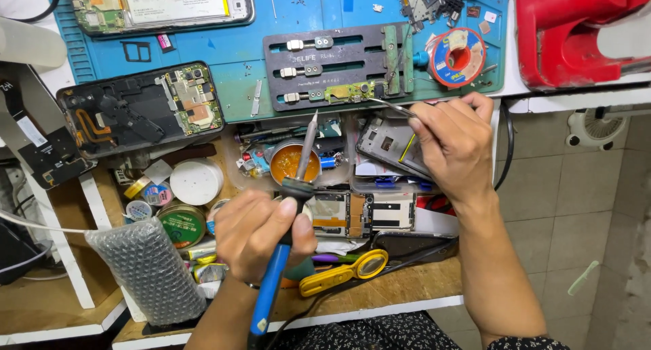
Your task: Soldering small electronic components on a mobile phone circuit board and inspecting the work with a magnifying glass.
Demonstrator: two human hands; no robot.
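My left hand [261, 231] grips a blue-handled soldering iron [293, 207]; its metal tip points up toward a black board-holding jig [339, 62] on the blue mat [285, 11]. My right hand [454, 143] pinches thin metal tweezers [392, 106], whose point reaches a small green circuit board [346, 90] clamped at the jig's lower edge. A round tin of amber flux [293, 163] sits just under the iron's shaft.
An opened phone [139, 109] lies left on the mat, another opened phone [159, 4] at top. A solder spool [458, 57], a red machine [576, 31], phone frames [390, 143], round tins [182, 224], a bubble-wrap roll [146, 268] and yellow-handled pliers [346, 272] crowd the wooden bench.
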